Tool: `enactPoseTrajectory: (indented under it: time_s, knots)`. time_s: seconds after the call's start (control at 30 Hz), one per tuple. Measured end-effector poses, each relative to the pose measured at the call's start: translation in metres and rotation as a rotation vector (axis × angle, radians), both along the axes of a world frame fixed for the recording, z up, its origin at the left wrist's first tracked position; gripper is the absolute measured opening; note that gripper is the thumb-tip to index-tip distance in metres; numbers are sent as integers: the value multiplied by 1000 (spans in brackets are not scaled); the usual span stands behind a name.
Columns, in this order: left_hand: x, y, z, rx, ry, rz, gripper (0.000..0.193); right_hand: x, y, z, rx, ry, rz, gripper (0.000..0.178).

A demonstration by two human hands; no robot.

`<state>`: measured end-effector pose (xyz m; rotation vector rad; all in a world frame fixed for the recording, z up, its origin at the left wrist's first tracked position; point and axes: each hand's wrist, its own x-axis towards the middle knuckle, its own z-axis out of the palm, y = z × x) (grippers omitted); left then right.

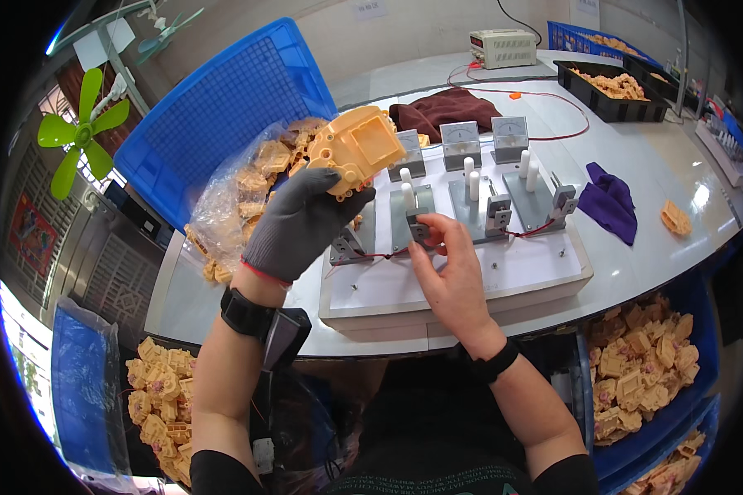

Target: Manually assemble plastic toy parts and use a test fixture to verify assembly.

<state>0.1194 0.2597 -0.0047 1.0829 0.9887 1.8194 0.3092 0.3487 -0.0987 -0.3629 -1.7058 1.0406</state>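
Note:
My left hand [293, 219], in a grey glove, grips a pale orange plastic housing [359, 148] with a square recess and holds it raised to the left of the test fixture. The white-topped fixture [462, 285] carries grey plates with white pegs [474, 183], upright grey blocks and analogue meters [460, 140]. My bare right hand [454, 272] is at the fixture's front, thumb and index finger closed around a small grey block [418, 228] on one plate. The fingers partly hide this block. Red and black wires run between the blocks.
A tilted blue crate [223, 115] and a plastic bag of housings [239, 177] stand at left. More housings fill bins [644, 363] below the table and a black tray [611, 107] at far right. A purple cloth [608, 202], single housing [675, 218] and power supply [504, 49] lie around.

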Motion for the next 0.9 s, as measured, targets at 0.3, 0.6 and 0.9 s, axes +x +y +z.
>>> enactPoseTrajectory:
  time_s: [0.3,0.6,0.9]
  knots:
    - [0,23,40,-394,1040,394,46,4,4,1,-100,49,113,22]
    - [-32,58,34,-54,1729,419,47,6,5,3,-96,32,141,21]
    - [-7,77,34,-363,2124,341,35,6,2,3,-76,36,129,22]
